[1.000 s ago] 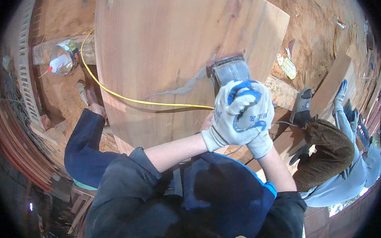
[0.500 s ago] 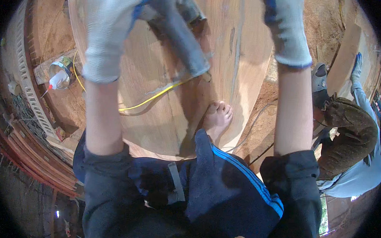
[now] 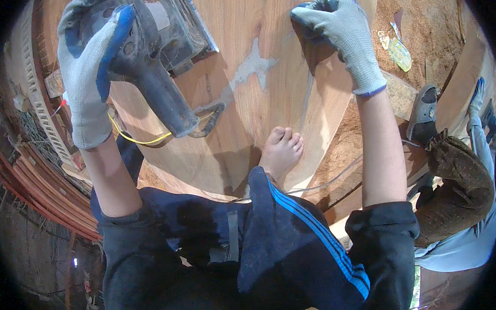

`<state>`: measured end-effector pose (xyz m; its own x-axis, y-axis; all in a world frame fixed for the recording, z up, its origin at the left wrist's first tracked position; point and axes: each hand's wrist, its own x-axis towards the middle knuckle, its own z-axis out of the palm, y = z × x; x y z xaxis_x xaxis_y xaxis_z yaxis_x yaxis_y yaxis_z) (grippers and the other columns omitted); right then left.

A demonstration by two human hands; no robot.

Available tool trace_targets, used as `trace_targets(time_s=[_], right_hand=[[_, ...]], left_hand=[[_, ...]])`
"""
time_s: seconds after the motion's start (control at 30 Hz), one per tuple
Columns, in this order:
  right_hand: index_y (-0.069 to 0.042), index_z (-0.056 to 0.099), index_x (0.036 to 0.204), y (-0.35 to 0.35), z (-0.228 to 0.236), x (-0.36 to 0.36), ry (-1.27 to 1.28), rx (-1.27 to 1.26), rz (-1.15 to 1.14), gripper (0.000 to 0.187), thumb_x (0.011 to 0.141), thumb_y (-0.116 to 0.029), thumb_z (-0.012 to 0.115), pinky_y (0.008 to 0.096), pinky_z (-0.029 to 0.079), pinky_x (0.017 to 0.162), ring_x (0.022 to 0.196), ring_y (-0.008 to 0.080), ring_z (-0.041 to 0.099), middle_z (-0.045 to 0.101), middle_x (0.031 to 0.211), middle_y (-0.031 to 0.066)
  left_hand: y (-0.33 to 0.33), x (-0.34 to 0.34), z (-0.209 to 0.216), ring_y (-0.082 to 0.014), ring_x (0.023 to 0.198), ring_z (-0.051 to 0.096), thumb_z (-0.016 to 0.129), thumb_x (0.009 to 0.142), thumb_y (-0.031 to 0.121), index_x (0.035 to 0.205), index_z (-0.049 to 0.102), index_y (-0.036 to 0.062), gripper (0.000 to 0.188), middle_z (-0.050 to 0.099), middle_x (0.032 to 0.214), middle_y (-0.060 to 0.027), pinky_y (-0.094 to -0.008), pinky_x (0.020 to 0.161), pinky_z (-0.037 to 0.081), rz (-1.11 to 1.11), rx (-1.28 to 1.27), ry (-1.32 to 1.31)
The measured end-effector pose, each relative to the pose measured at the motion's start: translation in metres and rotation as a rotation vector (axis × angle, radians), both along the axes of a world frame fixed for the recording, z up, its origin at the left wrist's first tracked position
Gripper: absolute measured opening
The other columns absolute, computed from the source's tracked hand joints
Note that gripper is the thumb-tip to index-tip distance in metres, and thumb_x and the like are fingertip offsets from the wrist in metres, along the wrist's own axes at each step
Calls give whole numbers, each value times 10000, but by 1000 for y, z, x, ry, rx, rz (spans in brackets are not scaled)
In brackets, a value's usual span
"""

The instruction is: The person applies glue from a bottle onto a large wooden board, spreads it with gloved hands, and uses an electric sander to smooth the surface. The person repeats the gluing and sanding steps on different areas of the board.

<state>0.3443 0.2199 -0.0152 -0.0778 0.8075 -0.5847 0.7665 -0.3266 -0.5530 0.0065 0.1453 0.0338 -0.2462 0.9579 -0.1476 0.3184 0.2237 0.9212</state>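
The left hand (image 3: 87, 65), in a white and blue glove at 10 o'clock, is closed around the body of a dark power sander (image 3: 153, 43), which sits tilted above the board; whether one edge of it touches the wood, I cannot tell. The right hand (image 3: 335, 33), gloved too, is at 1 o'clock over the board; its fingers bend downward and their tips are hidden, so I cannot say how far it is closed, or if it pinches something. Between the two hands, at 12 o'clock, a grey patch (image 3: 255, 65) is clearly visible on the wooden board (image 3: 287, 109). In my judgement the surface is therefore only partly finished: the broad plain areas look rather even, but the patch and its thin grey tail are not yet blended into the wood. Near the centre, a bare foot (image 3: 282, 151) stands on the board. At 9 o'clock a yellow cord (image 3: 142, 143) passes close to the rear grip of the sander. Farther out, at 2 o'clock, a yellow-green wrapper (image 3: 399, 55) lies on the dusty ground, and toward 3 o'clock is a co-worker's grey clog (image 3: 423, 111).
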Motion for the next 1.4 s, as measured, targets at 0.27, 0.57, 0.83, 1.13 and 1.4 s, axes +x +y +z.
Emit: trace_targets(time_s=[0.27, 0.57, 0.83, 1.13, 1.4], right_hand=[[-61, 791, 878, -1, -23, 8, 189, 54, 9, 340, 745, -374, 800, 310, 556, 713, 732, 156, 719, 762, 798, 77], [-53, 789, 898, -7, -45, 20, 177, 80, -18, 319, 780, -348, 817, 301, 550, 694, 713, 115, 691, 755, 789, 66], [-28, 701, 1148, -39, -21, 17, 673, 143, -423, 404, 826, -245, 812, 285, 553, 729, 797, 129, 678, 719, 910, 58], [-40, 337, 1508, -144, 73, -6, 566, -90, -227, 791, 808, -115, 697, 350, 419, 1067, 1255, 207, 522, 527, 1353, 108], [-27, 368, 1470, -147, 62, 7, 261, -197, -124, 820, 821, -287, 795, 421, 415, 1092, 1274, 351, 535, 534, 1380, 204]], left_hand=[[1, 19, -1, -178, 1172, 599, 735, 885, 85, 1305, 592, 14, 449, 631, 1278, -92, -319, 1048, 456, 2, 1, -11], [1, 76, 9, -124, 1082, 582, 754, 777, -47, 1205, 575, 52, 475, 601, 1202, -56, -279, 915, 508, 100, 56, -193], [18, 109, -4, -139, 1079, 592, 754, 776, -62, 1177, 555, 33, 457, 602, 1176, -68, -301, 938, 504, -93, 192, -335], [-11, 173, -10, -186, 1032, 577, 870, 677, 60, 1052, 624, 56, 449, 595, 1085, -59, -314, 920, 466, -151, 336, 119], [-20, 223, 3, -252, 1016, 568, 867, 635, 126, 931, 658, 89, 365, 684, 989, -64, -386, 909, 462, -210, 216, 72]])
